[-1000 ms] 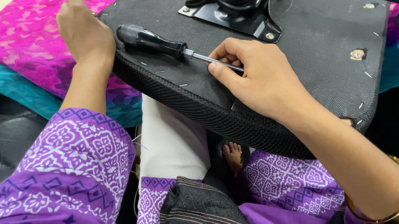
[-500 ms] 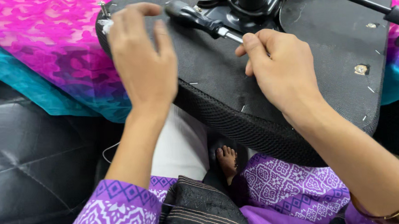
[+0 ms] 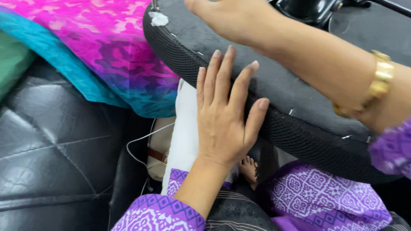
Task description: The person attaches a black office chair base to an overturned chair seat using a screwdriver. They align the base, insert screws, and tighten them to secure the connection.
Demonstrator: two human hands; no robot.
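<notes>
An upturned chair seat (image 3: 301, 93), black with a mesh-covered rim, lies tilted across the person's lap, underside up. Left hand (image 3: 226, 114) lies flat and open against the near edge of the seat, fingers spread and pointing up over the rim, palm pressed to the mesh; it grasps nothing. Right hand (image 3: 229, 15) reaches across from the right over the seat's top face, fingers loosely extended toward the far left corner; its fingertips run out of the top of the view, so whether it holds anything cannot be told. A gold bangle (image 3: 375, 87) sits on the right wrist, purple patterned sleeve (image 3: 401, 153) behind it. At the seat's far left corner a metal screw (image 3: 154, 1) stands upright beside a patch of white residue (image 3: 158, 18). Small staples dot the fabric along the rim. A black metal bracket (image 3: 313, 2) is mounted at the seat's far edge, with a thin lever (image 3: 390, 8) running right from it. Under the seat's left side lies a pink and blue cloth (image 3: 96, 46), spread over a black quilted cushion (image 3: 45, 159). Below the seat, between the knees, a white cloth (image 3: 185, 130) hangs, a thin white cord (image 3: 139, 144) beside it, and a bare foot (image 3: 249, 169) shows just under the rim.
</notes>
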